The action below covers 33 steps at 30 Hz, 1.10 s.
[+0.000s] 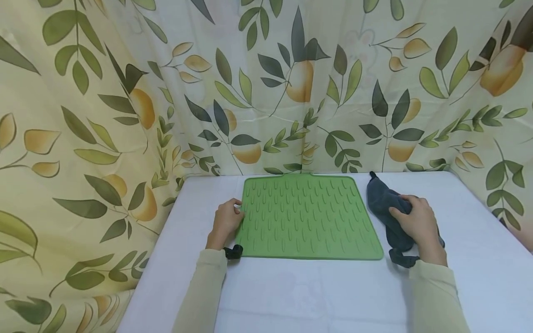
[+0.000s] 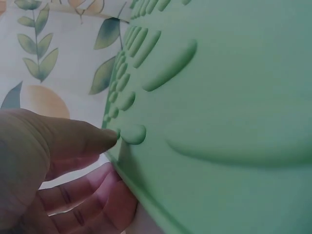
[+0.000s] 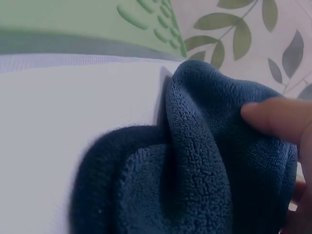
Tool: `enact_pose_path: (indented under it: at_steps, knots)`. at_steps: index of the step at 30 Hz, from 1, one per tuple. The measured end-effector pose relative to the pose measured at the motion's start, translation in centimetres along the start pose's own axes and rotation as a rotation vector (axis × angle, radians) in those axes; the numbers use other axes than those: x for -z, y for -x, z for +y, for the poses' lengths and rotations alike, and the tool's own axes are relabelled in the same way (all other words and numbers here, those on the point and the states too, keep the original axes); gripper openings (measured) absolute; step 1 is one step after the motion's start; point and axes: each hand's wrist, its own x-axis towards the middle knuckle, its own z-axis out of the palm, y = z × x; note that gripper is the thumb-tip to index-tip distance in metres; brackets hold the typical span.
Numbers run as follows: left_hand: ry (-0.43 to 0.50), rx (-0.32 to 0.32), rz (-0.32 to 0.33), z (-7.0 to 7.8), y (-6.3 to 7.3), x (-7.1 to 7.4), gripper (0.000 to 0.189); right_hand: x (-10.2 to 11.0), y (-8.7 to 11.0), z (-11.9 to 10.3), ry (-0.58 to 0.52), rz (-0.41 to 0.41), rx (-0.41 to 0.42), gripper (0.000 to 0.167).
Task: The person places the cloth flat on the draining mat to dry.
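Observation:
A green silicone mat point(image 1: 308, 217) with rows of raised ridges lies on the white table. At its left edge, my left hand point(image 1: 227, 219) pinches the rim. The left wrist view shows the thumb point(image 2: 92, 139) over the mat's ridged face and the curled fingers point(image 2: 87, 200) at the underside of the edge. To the right of the mat, my right hand point(image 1: 418, 222) grips a dark blue-grey cloth point(image 1: 381, 203). This cloth is bunched and folded, with a fuzzy towel-like surface in the right wrist view. Its thumb point(image 3: 273, 117) presses on the fabric, while the other fingers are mostly hidden behind it.
The white-covered table point(image 1: 291, 296) extends in front of the mat and to both sides. A curtain point(image 1: 275, 92) printed with leaves and fruit hangs behind the table and along its left. Black straps point(image 1: 234, 252) circle the wrists.

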Motion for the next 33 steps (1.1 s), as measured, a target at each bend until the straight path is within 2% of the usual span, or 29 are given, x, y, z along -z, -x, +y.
enact_pose_path:
  at_steps: [5,11,16,20,27,33]
  knots:
    - [-0.014,0.006,-0.003,0.1,0.2,0.1,0.035,0.0,0.0,-0.5,0.01,0.038,-0.018,0.051]
    - [-0.027,0.017,-0.02,0.4,0.3,0.2,0.034,-0.1,0.2,-1.1,-0.036,0.2,-0.016,0.042]
    - [-0.035,0.023,-0.016,0.5,0.4,0.3,0.034,0.3,0.2,-2.1,-0.119,0.325,-0.036,0.04]
    - [-0.037,0.019,-0.007,0.5,0.6,0.3,0.033,0.8,0.4,-3.0,-0.175,0.388,-0.05,0.04]
    - [-0.041,0.021,0.004,0.5,0.8,0.3,0.033,1.4,0.9,-4.4,-0.226,0.507,0.019,0.036]
    - [-0.039,0.015,0.001,0.6,0.7,0.3,0.034,1.9,1.3,-5.8,-0.264,0.573,0.085,0.031]
